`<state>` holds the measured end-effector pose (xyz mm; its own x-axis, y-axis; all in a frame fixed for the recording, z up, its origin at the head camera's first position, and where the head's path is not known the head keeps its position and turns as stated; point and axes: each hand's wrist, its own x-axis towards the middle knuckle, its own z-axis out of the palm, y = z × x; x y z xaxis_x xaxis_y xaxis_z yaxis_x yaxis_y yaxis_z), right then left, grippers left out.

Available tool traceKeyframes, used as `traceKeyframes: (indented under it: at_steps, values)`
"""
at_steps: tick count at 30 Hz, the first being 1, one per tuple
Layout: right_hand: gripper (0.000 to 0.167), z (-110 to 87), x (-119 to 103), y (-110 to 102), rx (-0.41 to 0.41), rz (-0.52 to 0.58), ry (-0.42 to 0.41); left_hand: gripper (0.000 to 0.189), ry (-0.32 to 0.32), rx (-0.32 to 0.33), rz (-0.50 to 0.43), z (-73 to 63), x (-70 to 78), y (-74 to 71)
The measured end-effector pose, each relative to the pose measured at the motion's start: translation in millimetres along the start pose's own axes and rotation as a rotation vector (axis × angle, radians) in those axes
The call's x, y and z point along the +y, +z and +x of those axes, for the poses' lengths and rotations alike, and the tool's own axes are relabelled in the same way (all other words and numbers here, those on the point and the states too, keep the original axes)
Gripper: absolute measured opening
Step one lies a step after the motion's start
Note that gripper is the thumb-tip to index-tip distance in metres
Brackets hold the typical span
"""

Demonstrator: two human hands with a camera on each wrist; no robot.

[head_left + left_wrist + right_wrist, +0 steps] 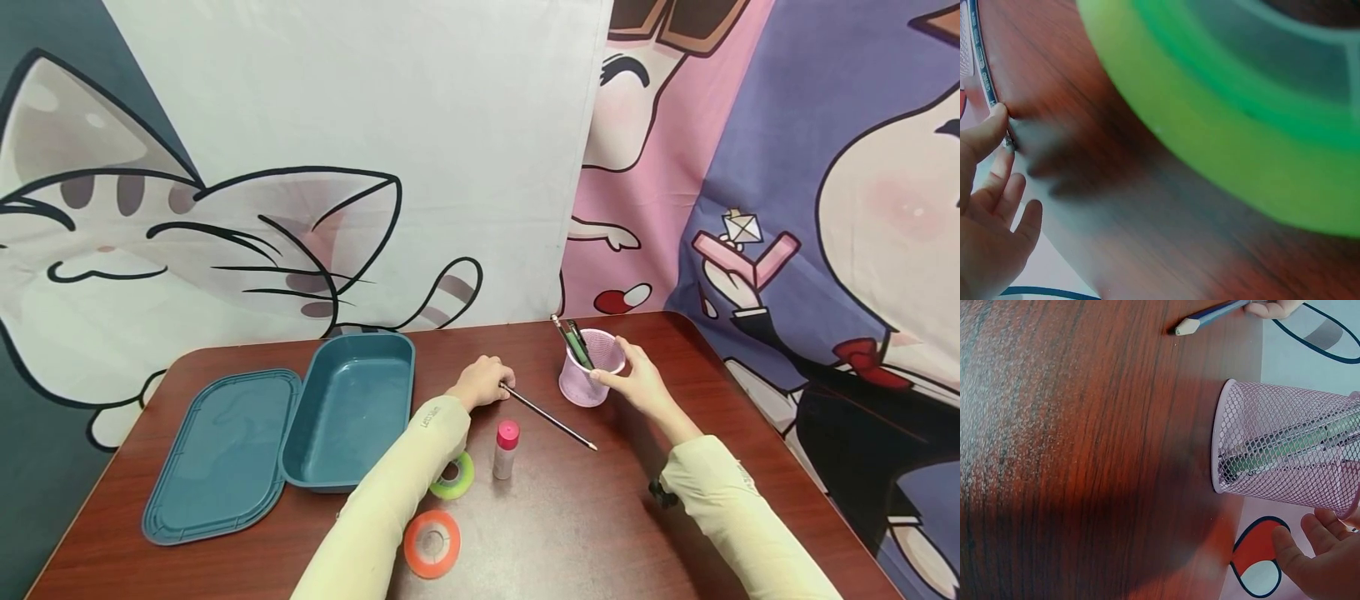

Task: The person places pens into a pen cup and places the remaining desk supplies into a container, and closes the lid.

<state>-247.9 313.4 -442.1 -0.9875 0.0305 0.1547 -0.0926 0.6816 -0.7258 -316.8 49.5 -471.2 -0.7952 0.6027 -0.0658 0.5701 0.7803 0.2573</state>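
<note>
In the head view my left hand (483,382) pinches one end of a dark pencil (551,418), whose pale sharpened tip points toward the right front. The left wrist view has thumb and index finger on the pencil (982,65), the other fingers loosely bent. My right hand (643,382) grips the rim of a pink mesh pen holder (581,388), thumb at the near side and fingers at the far side. Several pens and a pencil (558,327) lean inside it. The right wrist view shows the mesh wall (1272,403) close to my fingers (1319,534).
A glue stick (506,450) with a pink cap stands upright near the middle. Green tape (463,481) lies partly under my left forearm, orange tape (411,546) nearer. At left are a teal box (300,467) and its lid (217,458). A printed cloth (450,125) hangs behind the table.
</note>
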Motion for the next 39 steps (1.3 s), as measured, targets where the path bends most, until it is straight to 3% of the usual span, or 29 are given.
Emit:
traceKeyframes:
  at_steps: [14,20,31,39]
  values:
    - [0.083,-0.5,-2,1,-0.001,0.006,-0.003,0.009,0.065,-0.027,-0.012,-0.4,-5.5,1.0]
    - [0.083,-0.4,-2,1,0.001,-0.004,-0.006,0.012,0.058,-0.040,-0.071,-1.3,-9.7,-4.3]
    - [0.083,-0.9,-1,0,-0.001,-0.006,-0.002,0.007,0.030,-0.077,-0.139,-8.8,-16.9,-37.8]
    - [0.082,-0.8,-2,0,0.007,-0.016,-0.010,0.010,0.027,-0.056,-0.161,-18.3,-24.4,-67.2]
